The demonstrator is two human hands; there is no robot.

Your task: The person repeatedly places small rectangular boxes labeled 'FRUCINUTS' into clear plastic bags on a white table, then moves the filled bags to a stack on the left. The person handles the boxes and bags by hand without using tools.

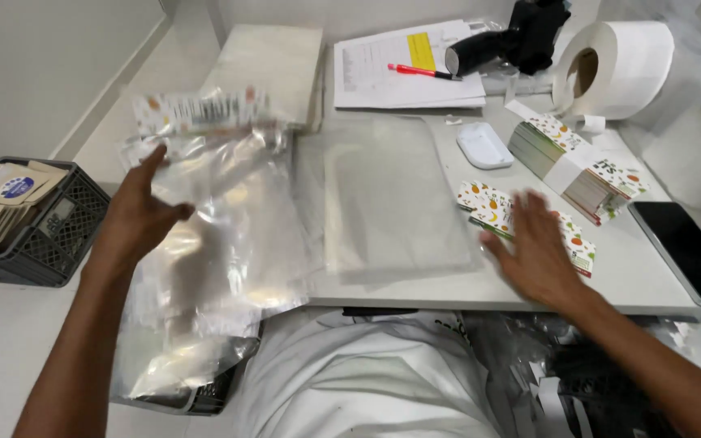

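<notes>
My left hand (135, 215) rests on a heap of clear plastic bags (221, 243) that spills over the table's left edge; its fingers are apart and I see nothing gripped. My right hand (539, 247) lies flat, fingers spread, on a small spread of white cards with fruit pictures (488, 207) near the table's front edge. Between the hands a flat stack of clear sleeves (391, 195) lies on the white table (634, 276). A banded stack of the same cards (578, 166) stands just beyond my right hand.
A dark phone (691, 247) lies at the right edge. Behind are a white mouse (483, 146), papers with a red pen (415, 71), a black tool (501, 40) and a big white paper roll (618, 65). A black crate of brown packets (38, 223) sits at left.
</notes>
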